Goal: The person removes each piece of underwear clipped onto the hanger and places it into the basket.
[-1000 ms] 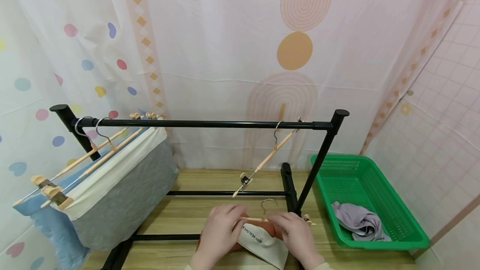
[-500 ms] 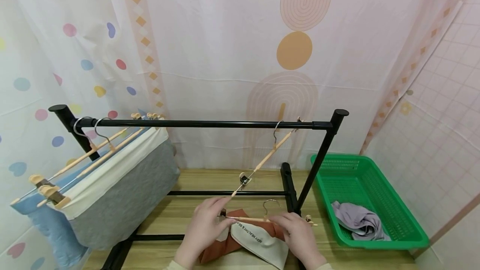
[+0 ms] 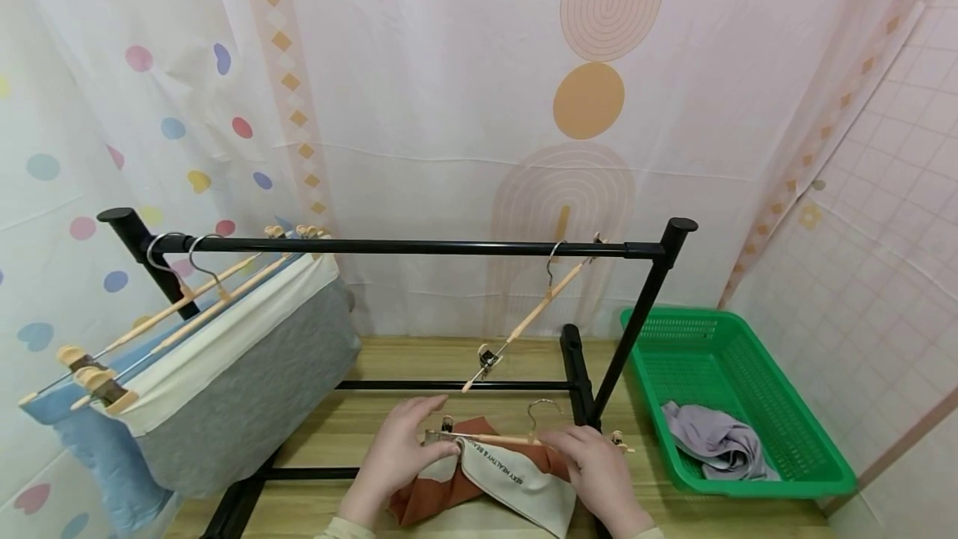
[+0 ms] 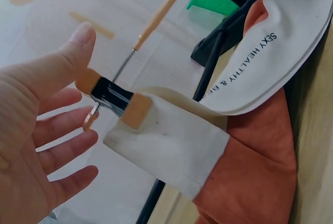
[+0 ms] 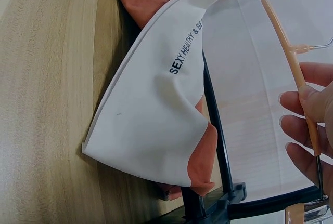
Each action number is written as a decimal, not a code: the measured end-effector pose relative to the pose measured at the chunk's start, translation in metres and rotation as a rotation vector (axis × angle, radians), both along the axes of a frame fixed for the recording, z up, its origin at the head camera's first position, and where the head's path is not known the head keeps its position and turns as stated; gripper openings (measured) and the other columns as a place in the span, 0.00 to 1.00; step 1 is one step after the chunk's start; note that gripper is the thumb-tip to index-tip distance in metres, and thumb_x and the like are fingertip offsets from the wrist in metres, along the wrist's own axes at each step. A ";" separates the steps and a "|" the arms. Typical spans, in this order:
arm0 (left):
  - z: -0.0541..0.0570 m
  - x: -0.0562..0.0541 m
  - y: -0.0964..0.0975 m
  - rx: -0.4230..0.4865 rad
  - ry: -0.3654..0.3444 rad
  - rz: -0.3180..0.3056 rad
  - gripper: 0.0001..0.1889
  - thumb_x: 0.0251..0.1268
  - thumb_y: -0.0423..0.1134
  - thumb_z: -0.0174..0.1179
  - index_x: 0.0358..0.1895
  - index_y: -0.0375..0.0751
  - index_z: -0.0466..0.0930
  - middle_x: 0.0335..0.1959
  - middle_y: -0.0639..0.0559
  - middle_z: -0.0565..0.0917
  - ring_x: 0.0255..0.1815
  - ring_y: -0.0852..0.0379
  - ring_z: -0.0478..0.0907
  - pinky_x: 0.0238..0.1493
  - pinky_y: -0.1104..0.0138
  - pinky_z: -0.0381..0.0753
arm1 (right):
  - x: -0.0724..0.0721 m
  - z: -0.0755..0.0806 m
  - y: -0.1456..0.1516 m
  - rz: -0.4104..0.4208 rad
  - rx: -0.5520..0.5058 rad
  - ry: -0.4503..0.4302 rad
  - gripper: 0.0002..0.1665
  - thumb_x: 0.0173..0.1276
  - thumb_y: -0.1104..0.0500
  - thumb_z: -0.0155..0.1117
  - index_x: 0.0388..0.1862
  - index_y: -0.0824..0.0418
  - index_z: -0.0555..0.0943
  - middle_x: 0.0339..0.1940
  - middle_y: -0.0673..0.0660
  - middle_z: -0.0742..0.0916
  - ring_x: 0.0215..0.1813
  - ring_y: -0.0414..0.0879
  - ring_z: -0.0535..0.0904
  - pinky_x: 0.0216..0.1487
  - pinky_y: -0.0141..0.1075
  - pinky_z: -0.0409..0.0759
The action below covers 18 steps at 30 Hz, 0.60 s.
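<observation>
My right hand (image 3: 595, 464) pinches the wooden bar of a clip hanger (image 5: 283, 39) between thumb and fingers. A rust-orange garment (image 4: 260, 156) with a wide white band (image 4: 171, 135) printed with black lettering hangs from the hanger's left clip (image 4: 114, 98), which bites one end of the band. The band's other end droops loose in the right wrist view, apart from the right clip (image 5: 307, 212). My left hand (image 3: 400, 447) is spread beside the left clip, thumb and fingers apart, holding nothing.
A black rack (image 3: 419, 248) stands ahead, with a bare clip hanger (image 3: 546, 302) hooked near its right end. Grey (image 3: 254, 406) and blue (image 3: 120, 447) garments hang on its left. To the right, a green basket (image 3: 812, 431) contains a lilac cloth (image 3: 718, 439).
My left hand has moved left along the hanger and opened away from the clip, exposing the clipped band. My right hand stays on the bar.
</observation>
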<state>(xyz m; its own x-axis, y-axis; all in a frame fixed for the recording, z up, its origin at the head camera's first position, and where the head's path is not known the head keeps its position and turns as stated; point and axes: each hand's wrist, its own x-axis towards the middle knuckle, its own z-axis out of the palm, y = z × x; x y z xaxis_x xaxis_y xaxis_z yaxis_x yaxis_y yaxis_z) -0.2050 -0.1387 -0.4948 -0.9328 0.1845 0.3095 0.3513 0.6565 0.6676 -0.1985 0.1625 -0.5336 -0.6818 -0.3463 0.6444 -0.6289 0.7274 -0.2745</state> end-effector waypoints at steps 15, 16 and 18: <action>-0.014 -0.004 0.000 0.077 0.012 -0.002 0.23 0.49 0.38 0.76 0.53 0.43 0.85 0.41 0.58 0.84 0.45 0.53 0.77 0.43 0.56 0.78 | 0.001 -0.002 0.003 -0.007 0.012 -0.039 0.34 0.46 0.78 0.75 0.45 0.43 0.88 0.36 0.40 0.86 0.38 0.41 0.81 0.32 0.36 0.81; -0.014 -0.003 0.001 0.079 0.013 0.000 0.23 0.50 0.38 0.76 0.52 0.44 0.85 0.40 0.59 0.84 0.44 0.55 0.77 0.43 0.57 0.78 | 0.001 -0.002 0.003 -0.008 0.014 -0.042 0.34 0.47 0.78 0.75 0.45 0.43 0.88 0.36 0.40 0.86 0.38 0.41 0.81 0.32 0.36 0.81; -0.014 -0.003 0.001 0.086 0.014 0.001 0.21 0.51 0.37 0.75 0.52 0.44 0.86 0.39 0.61 0.84 0.43 0.57 0.77 0.42 0.56 0.79 | 0.001 -0.002 0.003 -0.007 0.014 -0.041 0.34 0.47 0.78 0.75 0.45 0.44 0.88 0.36 0.41 0.86 0.38 0.41 0.81 0.32 0.37 0.81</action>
